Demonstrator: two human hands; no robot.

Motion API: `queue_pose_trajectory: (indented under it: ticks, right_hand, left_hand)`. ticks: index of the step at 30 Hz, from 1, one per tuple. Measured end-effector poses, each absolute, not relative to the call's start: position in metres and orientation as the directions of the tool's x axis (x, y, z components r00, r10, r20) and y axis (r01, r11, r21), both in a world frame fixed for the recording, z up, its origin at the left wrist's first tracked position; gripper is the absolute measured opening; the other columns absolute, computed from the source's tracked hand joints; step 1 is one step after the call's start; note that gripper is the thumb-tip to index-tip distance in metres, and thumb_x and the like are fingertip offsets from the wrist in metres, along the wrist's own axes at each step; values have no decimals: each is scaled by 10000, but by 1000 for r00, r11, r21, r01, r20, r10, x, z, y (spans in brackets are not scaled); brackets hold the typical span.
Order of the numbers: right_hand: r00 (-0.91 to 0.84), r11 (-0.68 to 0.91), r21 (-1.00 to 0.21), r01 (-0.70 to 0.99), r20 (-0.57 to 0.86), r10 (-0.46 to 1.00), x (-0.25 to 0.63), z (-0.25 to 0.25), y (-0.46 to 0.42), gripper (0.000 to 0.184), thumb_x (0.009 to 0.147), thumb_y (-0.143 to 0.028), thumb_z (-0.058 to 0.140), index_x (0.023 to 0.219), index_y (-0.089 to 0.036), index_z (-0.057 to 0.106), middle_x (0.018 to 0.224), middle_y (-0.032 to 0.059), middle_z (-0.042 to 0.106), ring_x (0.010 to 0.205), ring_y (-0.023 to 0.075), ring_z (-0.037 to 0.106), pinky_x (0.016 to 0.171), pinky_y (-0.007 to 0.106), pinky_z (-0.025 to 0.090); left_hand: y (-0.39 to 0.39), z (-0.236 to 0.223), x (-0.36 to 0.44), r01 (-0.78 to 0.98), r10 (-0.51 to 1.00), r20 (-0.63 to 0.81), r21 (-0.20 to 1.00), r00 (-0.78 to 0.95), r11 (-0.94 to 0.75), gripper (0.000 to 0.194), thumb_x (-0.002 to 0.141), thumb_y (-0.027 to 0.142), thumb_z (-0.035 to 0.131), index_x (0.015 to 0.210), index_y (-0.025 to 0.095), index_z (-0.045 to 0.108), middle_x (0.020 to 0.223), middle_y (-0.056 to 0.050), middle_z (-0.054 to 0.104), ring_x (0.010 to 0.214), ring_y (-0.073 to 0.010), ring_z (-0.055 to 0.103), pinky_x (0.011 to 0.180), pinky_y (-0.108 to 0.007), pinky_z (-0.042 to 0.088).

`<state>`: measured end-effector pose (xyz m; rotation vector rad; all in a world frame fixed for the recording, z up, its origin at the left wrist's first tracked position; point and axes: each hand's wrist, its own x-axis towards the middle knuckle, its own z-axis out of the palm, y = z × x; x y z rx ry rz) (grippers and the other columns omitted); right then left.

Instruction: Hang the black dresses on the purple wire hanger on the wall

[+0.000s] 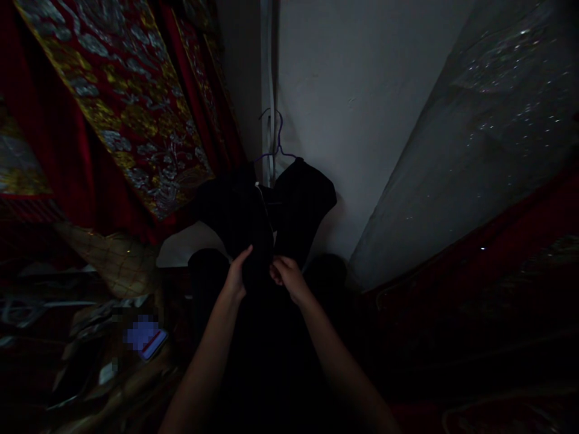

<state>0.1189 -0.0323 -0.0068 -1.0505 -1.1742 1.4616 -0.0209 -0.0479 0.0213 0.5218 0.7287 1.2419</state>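
A black zip-up jacket (303, 199) hangs before me on a thin purple hanger (280, 144), its front partly apart and a pale zip edge (266, 208) running down one side. My left hand (236, 271) grips the jacket's left side, thumb on top and the fingers hidden behind the dark cloth. Close to the front edge, my right hand (286, 274) is closed, its fingers curled in a pinch on the jacket. The lower part of the cloth is lost in the dark, so any zip pull between the fingers cannot be made out.
Red cloth embroidered in gold and silver (136, 114) hangs at the left. A lit phone (151, 343) lies among clutter at the lower left. Behind the jacket are a pale wall (353, 78) and a vertical strip (266, 54). Sheer glittering material (456, 138) slopes down on the right.
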Motion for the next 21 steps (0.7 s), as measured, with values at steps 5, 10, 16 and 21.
queue_pose_trajectory:
  ticks: [5,10,16,21]
  right_hand:
    - [-88,-121,-906,-406,-93,992,125,-11,-39,390,653,-516,721,690,-175,536,524,-72,462,412,41,360,398,178,208]
    - [-76,-81,-940,-332,-58,995,124,-18,-39,402,671,-543,704,698,-158,594,512,-40,516,401,51,386,393,188,210]
    - [-196,-4,-993,-114,18,980,123,-17,-38,368,751,-508,630,711,-145,671,454,-22,532,388,75,418,409,208,274]
    - [-330,-25,-999,-40,-11,944,139,3,-31,316,770,-453,635,665,-155,630,455,-18,554,372,65,425,394,186,269]
  left_hand:
    - [-37,1,-24,-501,948,-107,863,-299,-60,472,698,356,808,1090,156,638,1063,-118,715,1028,-292,686,943,-415,544]
    - [-31,-41,-28,442,487,569,822,-663,-358,698,679,330,798,1272,189,458,1367,-161,487,1336,-330,426,1168,-526,276]
    - [-38,-56,-1,649,642,758,545,-112,-530,316,855,294,566,1158,206,547,1229,-133,569,1211,-304,499,1044,-491,382]
    - [-39,-55,8,501,757,654,658,-9,-563,150,955,284,452,867,204,544,827,-44,602,805,-200,588,760,-330,463]
